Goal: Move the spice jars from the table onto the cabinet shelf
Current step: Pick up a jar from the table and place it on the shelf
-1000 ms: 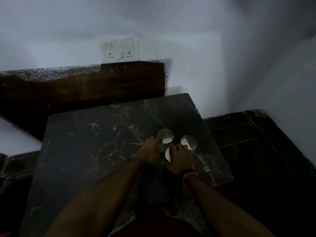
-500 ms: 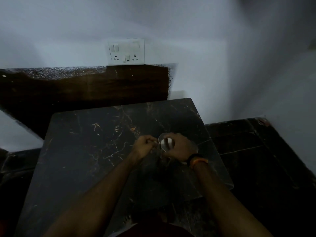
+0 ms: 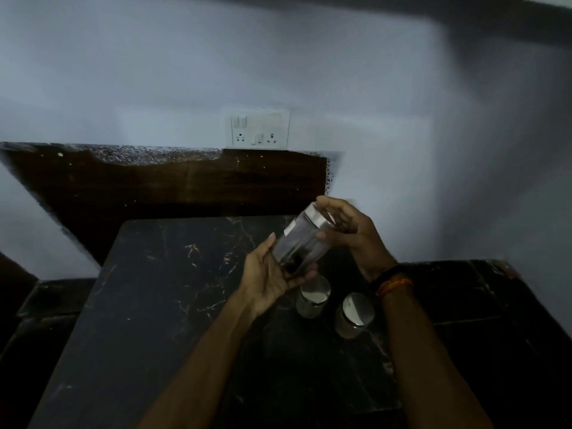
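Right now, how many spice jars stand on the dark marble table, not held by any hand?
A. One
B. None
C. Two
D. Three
C. Two jars with silver lids stand on the table below the hands, while a third jar is held tilted in the air, the left hand under its base and the right hand at its lid.

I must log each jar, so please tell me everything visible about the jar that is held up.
The held jar is clear, glass or plastic, with a silvery lid and dark contents near its base. It is tilted, lid up-right, above the dark marble table. The left hand cradles its base; the right hand grips the lid end.
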Available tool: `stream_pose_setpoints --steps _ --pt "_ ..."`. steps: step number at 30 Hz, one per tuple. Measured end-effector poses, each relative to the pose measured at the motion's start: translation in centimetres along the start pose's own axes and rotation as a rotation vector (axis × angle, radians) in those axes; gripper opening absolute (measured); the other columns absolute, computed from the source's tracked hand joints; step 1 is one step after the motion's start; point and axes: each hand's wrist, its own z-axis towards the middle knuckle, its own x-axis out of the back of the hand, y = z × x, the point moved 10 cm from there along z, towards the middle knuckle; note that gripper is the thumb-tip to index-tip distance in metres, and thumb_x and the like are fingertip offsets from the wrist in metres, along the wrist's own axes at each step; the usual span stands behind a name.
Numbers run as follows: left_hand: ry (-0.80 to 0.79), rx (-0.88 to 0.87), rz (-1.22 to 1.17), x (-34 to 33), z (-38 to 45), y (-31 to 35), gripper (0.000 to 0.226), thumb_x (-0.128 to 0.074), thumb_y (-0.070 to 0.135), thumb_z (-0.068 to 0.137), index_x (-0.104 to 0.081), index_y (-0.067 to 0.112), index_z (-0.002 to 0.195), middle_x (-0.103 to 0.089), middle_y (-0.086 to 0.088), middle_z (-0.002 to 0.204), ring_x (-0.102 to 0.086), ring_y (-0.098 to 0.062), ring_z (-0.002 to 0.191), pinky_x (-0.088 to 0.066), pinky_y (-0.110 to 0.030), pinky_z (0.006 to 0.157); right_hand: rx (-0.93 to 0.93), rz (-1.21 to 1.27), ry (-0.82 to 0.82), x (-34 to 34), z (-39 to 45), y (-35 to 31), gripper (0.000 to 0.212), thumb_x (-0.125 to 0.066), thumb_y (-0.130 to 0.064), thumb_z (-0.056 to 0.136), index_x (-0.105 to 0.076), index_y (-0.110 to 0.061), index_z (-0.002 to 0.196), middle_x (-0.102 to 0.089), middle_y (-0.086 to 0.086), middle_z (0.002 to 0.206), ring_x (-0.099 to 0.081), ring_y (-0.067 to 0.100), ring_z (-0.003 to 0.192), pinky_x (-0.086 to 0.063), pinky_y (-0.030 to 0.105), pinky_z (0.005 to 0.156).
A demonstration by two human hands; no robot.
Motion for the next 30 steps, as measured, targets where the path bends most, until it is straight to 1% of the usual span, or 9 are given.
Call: stream_pose_setpoints --steps 5,9,12,14,17,20,22,25,30 --pt "-0.062 -0.134 0.064 -2.6 -0.5 2.2 0.051 -0.056 0.04 0.097 -0.059 0.007 0.136 -0.058 -0.027 0.137 -0.055 -0.046 0.128 -0.047 -0.06 0.103 0.005 0.171 0.174 0.8 0.8 -0.2 0.06 -0.072 -0.03 0.083 -0.054 -0.018 0.138 -0.059 0.004 0.137 -0.057 0.022 0.126 -0.049 0.04 0.103" --pt "-0.05 -0.307 0.381 -5.0 -1.7 4.0 0.053 -0.066 0.028 0.089 -0.055 0.009 0.136 -0.06 -0.019 0.136 -0.06 -0.039 0.123 -0.05 -0.058 0.101 -0.034 0.312 0.273 0.3 1.3 -0.4 0.069 -0.062 -0.041 0.082 -0.044 -0.021 0.146 -0.055 0.007 0.14 -0.063 0.024 0.118 -0.057 0.034 0.088" --pt "-0.029 -0.416 0.556 -6.5 -2.5 5.1 0.063 -0.078 0.022 0.078 -0.054 0.019 0.136 -0.065 -0.006 0.131 -0.064 -0.029 0.12 -0.055 -0.052 0.097 -0.049 0.434 0.262 -0.1 1.9 -0.8 0.073 -0.06 -0.044 0.082 -0.039 -0.024 0.148 -0.059 0.009 0.136 -0.068 0.025 0.11 -0.058 0.035 0.079" --pt "0.007 -0.496 0.65 -7.1 -3.0 6.0 0.072 -0.085 0.028 0.069 -0.055 0.025 0.134 -0.067 0.003 0.126 -0.066 -0.022 0.117 -0.058 -0.045 0.093 -0.052 0.451 0.242 -0.2 2.4 -1.4 0.071 -0.059 -0.045 0.083 -0.04 -0.023 0.147 -0.058 0.011 0.138 -0.065 0.028 0.113 -0.057 0.036 0.081" --pt "0.033 -0.604 0.713 -7.8 -3.4 7.3 0.074 -0.088 0.026 0.065 -0.056 0.027 0.132 -0.068 0.005 0.123 -0.067 -0.019 0.115 -0.06 -0.037 0.089 -0.048 0.449 0.227 -0.2 3.0 -2.0 0.068 -0.058 -0.046 0.085 -0.043 -0.019 0.146 -0.054 0.012 0.142 -0.059 0.032 0.122 -0.055 0.038 0.087" --pt "0.011 -0.607 0.716 -8.6 -3.3 7.9 0.074 -0.086 0.031 0.066 -0.055 0.029 0.134 -0.068 0.004 0.122 -0.067 -0.019 0.114 -0.059 -0.034 0.086 -0.052 0.46 0.227 -0.1 3.6 -2.6 0.062 -0.056 -0.042 0.089 -0.045 -0.017 0.144 -0.054 0.016 0.141 -0.057 0.036 0.124 -0.053 0.048 0.096" --pt "-0.042 -0.548 0.644 -9.0 -2.9 7.9 0.074 -0.083 0.032 0.07 -0.052 0.029 0.137 -0.069 -0.002 0.123 -0.066 -0.025 0.116 -0.057 -0.042 0.092 -0.054 0.489 0.233 0.1 4.0 -3.1 0.055 -0.055 -0.039 0.092 -0.047 -0.015 0.141 -0.056 0.019 0.138 -0.057 0.039 0.123 -0.05 0.053 0.1" --pt "-0.09 -0.502 0.56 -9.5 -2.2 8.2 0.07 -0.08 0.017 0.076 -0.051 0.027 0.139 -0.069 -0.014 0.123 -0.065 -0.033 0.118 -0.054 -0.048 0.096 -0.036 0.521 0.231 0.3 4.5 -4.1 0.048 -0.051 -0.032 0.098 -0.048 -0.01 0.141 -0.055 0.022 0.137 -0.056 0.041 0.124 -0.045 0.057 0.104" --pt "-0.1 -0.515 0.524 -10.2 -1.3 9.0 0.073 -0.079 0.01 0.074 -0.052 0.025 0.139 -0.07 -0.015 0.121 -0.065 -0.033 0.117 -0.053 -0.051 0.098 -0.022 0.576 0.232 0.3 4.8 -5.6 0.057 -0.058 -0.035 0.088 -0.051 -0.008 0.138 -0.055 0.024 0.134 -0.057 0.036 0.116 -0.042 0.057 0.105"
